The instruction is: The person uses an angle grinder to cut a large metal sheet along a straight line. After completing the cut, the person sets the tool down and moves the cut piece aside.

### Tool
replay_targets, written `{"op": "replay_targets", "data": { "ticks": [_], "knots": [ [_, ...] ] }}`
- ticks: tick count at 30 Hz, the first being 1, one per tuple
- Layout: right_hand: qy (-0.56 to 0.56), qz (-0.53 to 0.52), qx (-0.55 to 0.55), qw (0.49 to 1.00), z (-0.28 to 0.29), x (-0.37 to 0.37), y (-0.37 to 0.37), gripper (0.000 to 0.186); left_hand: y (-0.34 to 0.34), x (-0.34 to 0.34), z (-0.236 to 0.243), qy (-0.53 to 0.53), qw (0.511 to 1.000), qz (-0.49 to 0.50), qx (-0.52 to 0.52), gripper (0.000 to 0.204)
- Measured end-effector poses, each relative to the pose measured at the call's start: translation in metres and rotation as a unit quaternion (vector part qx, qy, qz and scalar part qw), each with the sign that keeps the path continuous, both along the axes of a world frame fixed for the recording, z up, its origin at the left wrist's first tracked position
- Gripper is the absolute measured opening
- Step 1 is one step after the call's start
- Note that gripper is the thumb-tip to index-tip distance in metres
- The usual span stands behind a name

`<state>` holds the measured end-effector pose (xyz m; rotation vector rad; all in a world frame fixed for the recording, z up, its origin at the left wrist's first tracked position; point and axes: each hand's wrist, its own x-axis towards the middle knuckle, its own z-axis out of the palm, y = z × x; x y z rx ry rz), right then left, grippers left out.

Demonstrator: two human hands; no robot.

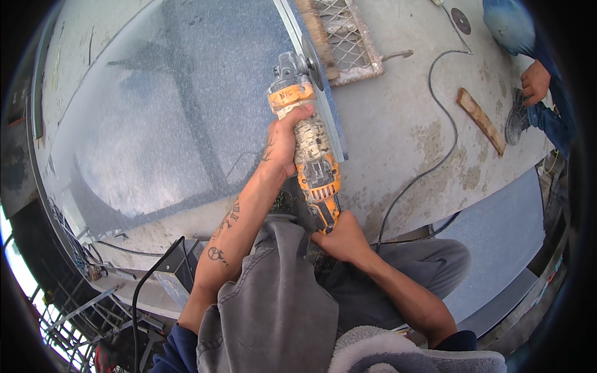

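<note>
Concrete floor (395,118) under everything, pale with darker stains; scaffold poles (68,323) lower left, dim toward the rim. Big grey metal sheet (143,124) covered the left side, top edge cut off. Narrow metal strip (334,127) ran along its right edge.

Grinder (316,146) sat in front of me, head forward, disc (313,65) at the strip. Couldn't tell if disc and strip touched, or if it was spinning. Left hand (283,142) was wrapped round the body from the left, thumb on top, other fingers mostly hidden. Right hand (344,239) was clenched on the rear end; fingertips under it, out of sight.

Right of the strip: mesh frame (348,37), cut off at top; wood offcut (482,121); black cable (454,118); loose disc (460,21). Co-worker's hand (536,82) hung near a dark shoe (517,118), upper body out of frame. Grey boxy thing (177,273) beside my left forearm, partly covered; couldn't see inside.
</note>
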<state>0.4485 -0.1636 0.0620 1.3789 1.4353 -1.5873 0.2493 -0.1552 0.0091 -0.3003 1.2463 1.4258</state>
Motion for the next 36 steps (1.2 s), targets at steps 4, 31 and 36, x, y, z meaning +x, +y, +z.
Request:
{"op": "replay_targets", "data": {
  "ticks": [4, 31, 36],
  "knots": [
    [0.014, 0.001, 0.009, 1.000, 0.001, 0.003, -0.001, 0.040, -0.002, 0.003, 0.001, 0.003, 1.000, -0.008, -0.011, 0.050],
    [0.022, 0.011, 0.015, 1.000, 0.008, 0.015, -0.006, 0.040, -0.013, 0.018, -0.006, 0.020, 1.000, -0.010, -0.016, 0.050],
    [0.037, 0.004, 0.008, 0.999, 0.008, 0.019, -0.008, 0.037, -0.016, 0.020, -0.008, 0.007, 1.000, -0.010, -0.009, 0.049]
  ]
}}
